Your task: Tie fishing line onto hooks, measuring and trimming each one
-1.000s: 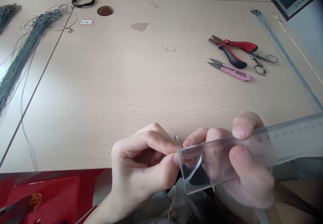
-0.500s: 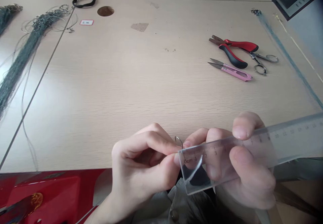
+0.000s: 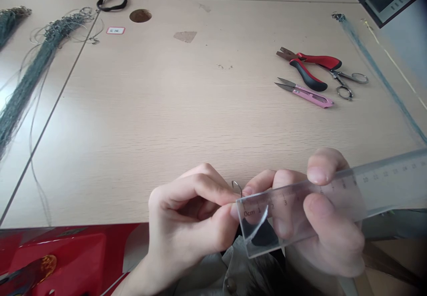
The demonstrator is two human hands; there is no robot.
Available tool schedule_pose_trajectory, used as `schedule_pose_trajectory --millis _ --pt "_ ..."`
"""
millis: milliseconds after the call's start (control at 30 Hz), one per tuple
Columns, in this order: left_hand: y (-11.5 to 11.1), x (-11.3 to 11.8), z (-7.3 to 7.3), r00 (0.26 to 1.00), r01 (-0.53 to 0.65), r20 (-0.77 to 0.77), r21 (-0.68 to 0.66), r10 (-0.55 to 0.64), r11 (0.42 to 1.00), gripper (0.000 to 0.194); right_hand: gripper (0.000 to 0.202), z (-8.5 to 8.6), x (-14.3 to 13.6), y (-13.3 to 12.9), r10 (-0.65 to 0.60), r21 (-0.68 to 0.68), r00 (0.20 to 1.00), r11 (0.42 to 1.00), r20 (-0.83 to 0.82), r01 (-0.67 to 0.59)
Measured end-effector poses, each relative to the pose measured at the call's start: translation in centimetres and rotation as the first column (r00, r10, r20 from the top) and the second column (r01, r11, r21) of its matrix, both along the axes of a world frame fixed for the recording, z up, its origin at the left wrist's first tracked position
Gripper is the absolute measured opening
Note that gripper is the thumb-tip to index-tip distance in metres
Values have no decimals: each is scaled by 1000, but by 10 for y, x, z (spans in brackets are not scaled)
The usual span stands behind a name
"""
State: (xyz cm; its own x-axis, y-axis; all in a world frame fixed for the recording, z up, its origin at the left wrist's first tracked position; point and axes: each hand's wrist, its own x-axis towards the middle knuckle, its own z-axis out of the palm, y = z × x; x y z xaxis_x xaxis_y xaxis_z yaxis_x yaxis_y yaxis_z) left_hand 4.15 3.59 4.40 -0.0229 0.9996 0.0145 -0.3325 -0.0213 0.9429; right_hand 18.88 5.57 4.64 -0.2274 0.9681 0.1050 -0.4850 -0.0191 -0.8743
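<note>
Two closed grips: left grip (image 3: pixel 193 211) pinches a hook (image 3: pixel 240 189), right grip (image 3: pixel 330 229) a "0cm" ruler (image 3: pixel 383 182).

Clear, flat ruler (image 3: pixel 287 211) with dark centimetre marks; slanted, zero end lower left, opposite end upper right. Thin, dark metal hook (image 3: pixel 240 189); bend uppermost, at ruler's zero corner.

Your pale wood-grain table (image 3: pixel 160 122) carries red-and-black-handled metal pliers (image 3: pixel 308 76) overlapping silver scissors (image 3: pixel 347 76), with pink-handled snips (image 3: pixel 302 92) just beside them; on your left lie a long grey-green strand bundle (image 3: pixel 36 71), a black looped band (image 3: pixel 112 9) and a red-bordered white label (image 3: pixel 115 30).
</note>
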Motion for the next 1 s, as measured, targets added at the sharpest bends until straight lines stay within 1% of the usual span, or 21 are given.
schedule_pose_trajectory --millis 267,400,500,533,600,667,700,767,833,867,933,1000 --pt "1 0 1 1000 3 -4 -13 -3 1000 16 10 -1 0 -1 2 -45 1000 999 -20 -3" --pt "4 3 3 999 -37 6 -35 38 999 14 10 -1 -1 -2 13 -70 997 997 -73 -18" --pt "5 3 4 999 -32 -21 -44 31 999 15 6 0 -2 -2 23 -99 995 995 -100 -33" --pt "5 2 3 999 -32 -39 -45 30 998 16 3 1 -1 -2 4 -112 995 994 -104 -16" --pt "7 1 1 997 -33 -77 -40 30 999 16 11 1 2 -2 -48 -124 993 992 -104 35" --pt "11 0 -1 993 -40 -115 -37 35 999 18 19 0 9 1 -52 -107 995 993 -81 43" --pt "12 0 -1 991 -38 -133 -34 34 999 19 22 0 14 4 -40 -102 998 994 -38 36" --pt "15 -1 -2 988 -35 -153 -21 31 999 21 23 1 24 12 -15 -146 991 989 131 35" --pt "17 -2 -1 987 -26 -156 -12 24 1000 22 22 7 33 22 3 -210 934 975 358 78" --pt "17 -1 -1 988 -24 -151 -14 21 1000 23 26 12 36 28 38 -222 880 972 474 78" --pt "16 0 -1 992 -48 -123 -41 43 998 24 41 20 38 39 130 -216 733 976 668 24" --pt "14 2 -2 993 -86 -85 -84 78 993 26 41 25 34 50 192 -198 565 979 803 -52"
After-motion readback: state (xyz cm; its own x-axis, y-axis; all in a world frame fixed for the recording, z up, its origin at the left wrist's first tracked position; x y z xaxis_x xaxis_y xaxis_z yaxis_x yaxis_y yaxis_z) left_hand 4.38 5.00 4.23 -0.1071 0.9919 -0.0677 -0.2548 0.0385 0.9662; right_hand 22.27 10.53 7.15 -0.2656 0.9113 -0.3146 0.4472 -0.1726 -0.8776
